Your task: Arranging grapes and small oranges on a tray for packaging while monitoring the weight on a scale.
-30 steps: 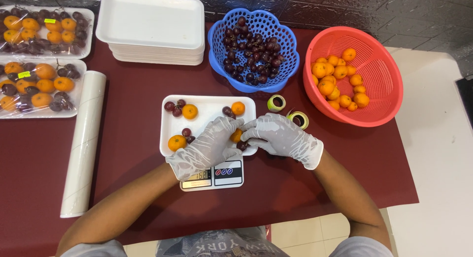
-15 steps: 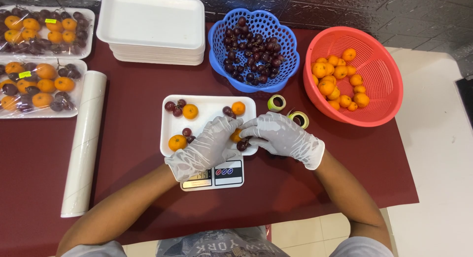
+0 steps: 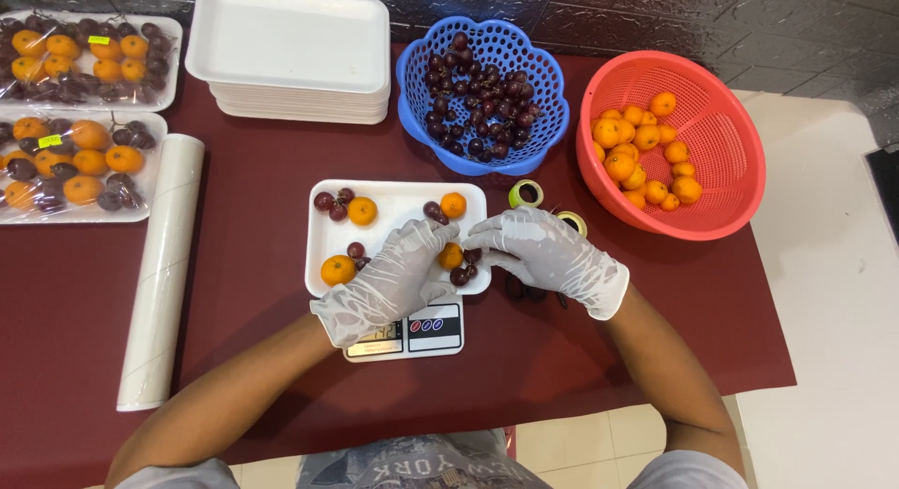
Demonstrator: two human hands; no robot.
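A white foam tray (image 3: 398, 208) rests on a small digital scale (image 3: 412, 334) at the table's middle. It holds small oranges (image 3: 361, 211) and dark grapes (image 3: 331, 203) grouped in its corners. Both my hands wear clear gloves. My left hand (image 3: 389, 283) lies over the tray's front right part, its fingertips touching an orange (image 3: 451, 256) there. My right hand (image 3: 543, 250) reaches in from the right, fingertips at the dark grapes (image 3: 465, 269) beside that orange. Whether either hand grips a fruit is hidden by the fingers.
A blue basket (image 3: 552, 91) of dark grapes and a red basket (image 3: 730, 152) of small oranges stand at the back right. A stack of white trays (image 3: 290, 39) sits behind. Two wrapped fruit trays (image 3: 80, 156) and a film roll (image 3: 161, 269) lie left. Tape rolls (image 3: 525, 193) sit near my right hand.
Both hands stayed over the tray's front right corner, with only small finger movements around the orange and grapes there.
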